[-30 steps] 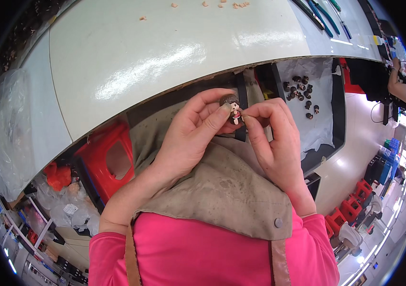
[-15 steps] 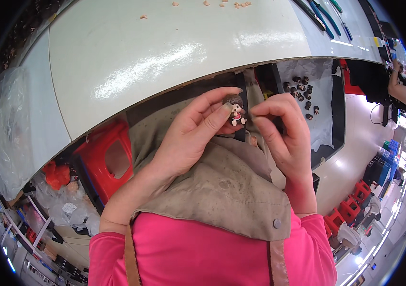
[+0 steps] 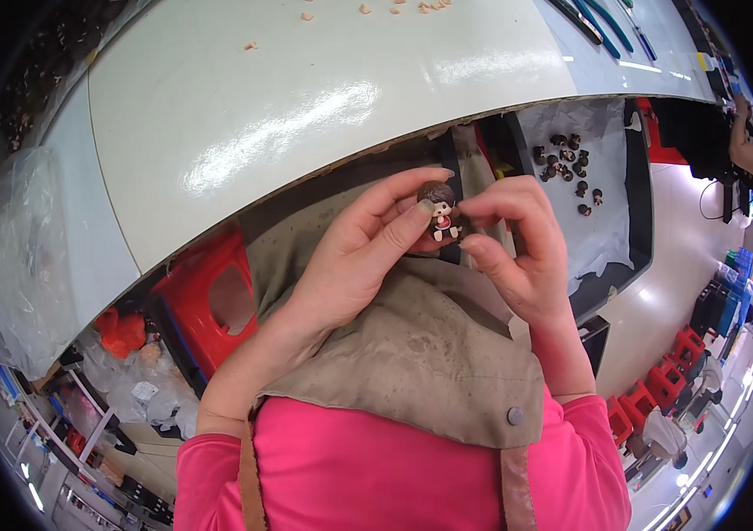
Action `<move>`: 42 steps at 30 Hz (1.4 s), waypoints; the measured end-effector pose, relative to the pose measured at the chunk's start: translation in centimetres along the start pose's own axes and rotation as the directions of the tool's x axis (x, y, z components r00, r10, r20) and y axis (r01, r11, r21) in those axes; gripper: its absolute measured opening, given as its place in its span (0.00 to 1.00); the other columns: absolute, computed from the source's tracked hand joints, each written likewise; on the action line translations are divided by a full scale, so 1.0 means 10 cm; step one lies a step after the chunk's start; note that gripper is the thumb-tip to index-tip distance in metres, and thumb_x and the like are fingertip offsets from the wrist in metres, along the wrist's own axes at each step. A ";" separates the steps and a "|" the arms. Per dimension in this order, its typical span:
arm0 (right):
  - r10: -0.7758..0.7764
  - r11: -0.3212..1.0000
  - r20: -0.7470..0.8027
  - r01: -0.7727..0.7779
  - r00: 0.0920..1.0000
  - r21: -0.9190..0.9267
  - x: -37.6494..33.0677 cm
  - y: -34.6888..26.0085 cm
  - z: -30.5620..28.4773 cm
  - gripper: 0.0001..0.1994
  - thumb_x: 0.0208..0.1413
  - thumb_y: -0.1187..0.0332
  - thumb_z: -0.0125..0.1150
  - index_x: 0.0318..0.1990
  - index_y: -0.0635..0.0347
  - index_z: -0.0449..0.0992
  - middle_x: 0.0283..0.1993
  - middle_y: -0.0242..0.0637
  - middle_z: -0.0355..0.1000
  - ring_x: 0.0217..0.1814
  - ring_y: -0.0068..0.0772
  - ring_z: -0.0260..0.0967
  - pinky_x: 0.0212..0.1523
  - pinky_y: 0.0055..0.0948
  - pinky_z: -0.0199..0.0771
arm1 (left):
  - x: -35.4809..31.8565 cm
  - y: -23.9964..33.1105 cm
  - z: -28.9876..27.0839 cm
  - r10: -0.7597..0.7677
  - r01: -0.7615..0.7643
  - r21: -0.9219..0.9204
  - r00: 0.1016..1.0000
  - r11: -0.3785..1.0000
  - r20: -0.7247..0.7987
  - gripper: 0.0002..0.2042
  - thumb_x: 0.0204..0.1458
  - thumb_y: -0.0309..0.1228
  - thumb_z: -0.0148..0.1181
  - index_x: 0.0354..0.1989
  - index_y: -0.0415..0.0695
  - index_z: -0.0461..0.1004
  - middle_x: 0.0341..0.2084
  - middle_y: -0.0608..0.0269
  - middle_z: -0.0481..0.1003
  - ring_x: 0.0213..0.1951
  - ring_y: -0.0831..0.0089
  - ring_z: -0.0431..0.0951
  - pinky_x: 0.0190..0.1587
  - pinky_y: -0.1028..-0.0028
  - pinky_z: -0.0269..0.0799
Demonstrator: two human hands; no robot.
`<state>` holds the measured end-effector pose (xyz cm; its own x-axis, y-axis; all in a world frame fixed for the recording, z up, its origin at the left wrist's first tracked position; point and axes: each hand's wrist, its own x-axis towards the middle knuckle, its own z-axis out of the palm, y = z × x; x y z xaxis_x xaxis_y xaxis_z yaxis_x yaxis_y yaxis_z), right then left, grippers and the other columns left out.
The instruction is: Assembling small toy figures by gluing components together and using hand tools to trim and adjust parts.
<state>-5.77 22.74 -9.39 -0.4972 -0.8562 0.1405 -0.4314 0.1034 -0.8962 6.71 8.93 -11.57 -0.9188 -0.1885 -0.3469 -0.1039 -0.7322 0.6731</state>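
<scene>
My left hand [image 3: 354, 243] pinches a small doll figurine [image 3: 444, 223] between thumb and fingers, just off the table's near edge. The figurine has brown hair, a pale face, a red patch on its front and pale feet. It sits upright, facing me. To its right is my right hand [image 3: 527, 252], thumb and index finger spread apart with nothing seen between them. The index fingertip is beside the figurine's head; whether it touches cannot be made out. The other fingers of my right hand are curled and partly hidden.
A white table [image 3: 244, 97] carries several small peach-coloured pieces [image 3: 365, 10] and pliers [image 3: 602, 26]. Right of my hands, a dark tray [image 3: 637, 226] lined with white sheet holds several figurines [image 3: 562, 159]. A red stool [image 3: 204, 292] and clear plastic bag [image 3: 27, 257] are at left.
My right thumb and index finger have parted, and the index fingertip has moved closer to the figurine. My left hand still holds the figurine. The whole view has shifted slightly.
</scene>
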 end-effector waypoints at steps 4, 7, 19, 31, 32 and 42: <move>0.060 0.996 -0.044 -0.057 0.997 0.068 -0.06 0.12 0.05 0.24 0.41 0.66 0.70 0.45 0.61 0.65 0.44 0.36 0.62 0.45 0.29 0.60 0.46 0.25 0.61 | 0.04 -0.02 0.01 -0.029 0.029 -0.031 0.999 0.999 -0.026 0.17 0.58 0.33 0.48 0.55 0.42 0.61 0.40 0.66 0.69 0.42 0.80 0.70 0.46 0.78 0.68; 0.045 0.999 -0.031 -0.044 0.999 0.018 -0.08 0.13 0.09 0.24 0.39 0.67 0.71 0.43 0.61 0.65 0.44 0.37 0.62 0.46 0.31 0.61 0.47 0.26 0.62 | 0.06 -0.05 0.01 -0.032 0.032 -0.014 0.999 0.999 -0.027 0.17 0.58 0.33 0.49 0.54 0.42 0.62 0.39 0.67 0.69 0.41 0.82 0.70 0.45 0.81 0.68; 0.011 0.996 -0.107 -0.001 0.994 0.090 -0.07 0.26 0.10 0.24 0.35 0.73 0.71 0.40 0.60 0.65 0.43 0.40 0.64 0.46 0.34 0.63 0.45 0.28 0.65 | 0.15 -0.12 0.05 -0.089 0.090 -0.136 0.996 0.987 0.017 0.17 0.59 0.35 0.46 0.55 0.43 0.60 0.45 0.55 0.70 0.46 0.65 0.73 0.49 0.68 0.69; -0.005 0.999 -0.071 0.008 0.997 0.043 -0.05 0.27 0.10 0.26 0.35 0.76 0.68 0.46 0.60 0.65 0.45 0.39 0.64 0.45 0.33 0.64 0.44 0.27 0.66 | 0.17 -0.14 0.06 -0.094 0.085 -0.194 0.995 0.977 -0.038 0.14 0.59 0.33 0.44 0.53 0.45 0.61 0.45 0.52 0.69 0.45 0.66 0.74 0.47 0.69 0.72; -0.003 0.998 -0.065 0.007 0.998 0.055 -0.05 0.27 0.10 0.26 0.36 0.76 0.67 0.47 0.60 0.65 0.45 0.38 0.63 0.45 0.33 0.63 0.44 0.26 0.66 | 0.17 -0.15 0.06 -0.083 0.074 -0.197 0.996 0.978 -0.037 0.15 0.59 0.33 0.44 0.53 0.45 0.61 0.45 0.51 0.69 0.45 0.66 0.73 0.47 0.69 0.72; 0.039 0.995 -0.030 -0.037 0.999 0.093 -0.11 0.25 0.08 0.25 0.37 0.77 0.64 0.48 0.60 0.66 0.46 0.39 0.63 0.45 0.32 0.64 0.45 0.26 0.66 | 0.14 -0.19 0.09 -0.083 0.075 -0.159 0.995 0.984 -0.046 0.16 0.60 0.33 0.44 0.55 0.44 0.59 0.46 0.52 0.69 0.45 0.67 0.73 0.48 0.70 0.72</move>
<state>-5.72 23.52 -12.07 -0.5362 -0.8359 0.1176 -0.3414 0.0873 -0.9359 5.23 10.70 -12.76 -0.8882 -0.1569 -0.4318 -0.1107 -0.8391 0.5326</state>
